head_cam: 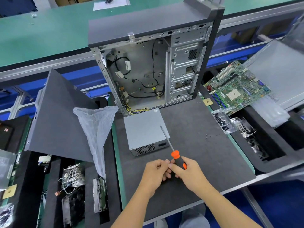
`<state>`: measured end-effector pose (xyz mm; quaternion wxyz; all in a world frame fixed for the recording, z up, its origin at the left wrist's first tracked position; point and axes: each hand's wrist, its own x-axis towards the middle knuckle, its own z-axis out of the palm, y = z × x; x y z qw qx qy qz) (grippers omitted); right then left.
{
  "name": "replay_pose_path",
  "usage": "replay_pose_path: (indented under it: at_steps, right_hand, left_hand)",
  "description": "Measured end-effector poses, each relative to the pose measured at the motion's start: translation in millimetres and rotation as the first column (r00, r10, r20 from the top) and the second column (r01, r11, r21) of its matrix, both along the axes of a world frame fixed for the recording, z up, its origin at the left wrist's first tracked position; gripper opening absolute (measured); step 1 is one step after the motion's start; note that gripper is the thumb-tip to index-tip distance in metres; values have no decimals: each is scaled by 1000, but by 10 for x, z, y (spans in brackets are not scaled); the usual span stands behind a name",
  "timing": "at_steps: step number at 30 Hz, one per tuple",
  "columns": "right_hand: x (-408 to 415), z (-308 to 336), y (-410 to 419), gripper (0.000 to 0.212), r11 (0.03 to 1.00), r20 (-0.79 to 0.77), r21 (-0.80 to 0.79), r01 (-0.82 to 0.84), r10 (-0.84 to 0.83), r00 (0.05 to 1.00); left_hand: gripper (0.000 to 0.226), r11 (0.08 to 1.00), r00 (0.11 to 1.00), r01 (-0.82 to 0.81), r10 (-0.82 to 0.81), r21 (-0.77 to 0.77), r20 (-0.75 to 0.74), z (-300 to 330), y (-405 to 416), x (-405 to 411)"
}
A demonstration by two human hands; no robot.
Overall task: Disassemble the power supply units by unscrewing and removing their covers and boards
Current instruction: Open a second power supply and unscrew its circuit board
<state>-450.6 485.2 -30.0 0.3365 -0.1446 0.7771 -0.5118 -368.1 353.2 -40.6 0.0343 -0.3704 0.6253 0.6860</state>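
2 hands (pixel 166 173) hold 1 screwdriver (pixel 176 157); 1 power supply (pixel 144 130), seemingly closed.

Open dark mat (pixel 205 153) runs from 1 to 4 o'clock of the power supply (pixel 144 132), only a couple of loose screws (pixel 208 137) there. At 12 the open PC case (pixel 153 66) walls things off, its yellow wires (pixel 136 111) running down to the unit. At 9 a plastic bag (pixel 97 129) and leaning side panel (pixel 60 116) crowd in. Screw tray (pixel 223 120) sits at 3, past the mat edge.
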Motion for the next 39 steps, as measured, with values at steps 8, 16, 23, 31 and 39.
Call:
replay_pose_path:
  at_steps: [8, 16, 23, 31, 39]
  right_hand:
    - [-210, -10, 89, 11, 999, -11, 45, 7, -7, 1000]
    - [-949, -108, 196, 17, 837, -539, 357, 415, -179, 823]
    - [-1167, -220, 197, 13, 733, -659, 494, 468, -36, 752]
    - [-1048, -263, 261, 31, 781, -706, 367, 506, -121, 698]
    - [-732, -226, 182, 33, 794, -660, 461, 396, 9, 751]
  left_hand:
    - [37, 996, 1000, -6, 8, 91, -20, 24, 56, -127]
    - [40, 976, 976, -216, 215, -40, -18, -20, -109, 31]
    - [59, 889, 894, -442, 425, -121, -144, -71, -297, 379]
    - [56, 780, 802, -594, 555, -195, -222, -95, -646, 392]
    - [35, 822, 837, -547, 530, -158, -137, -1, -923, 94]
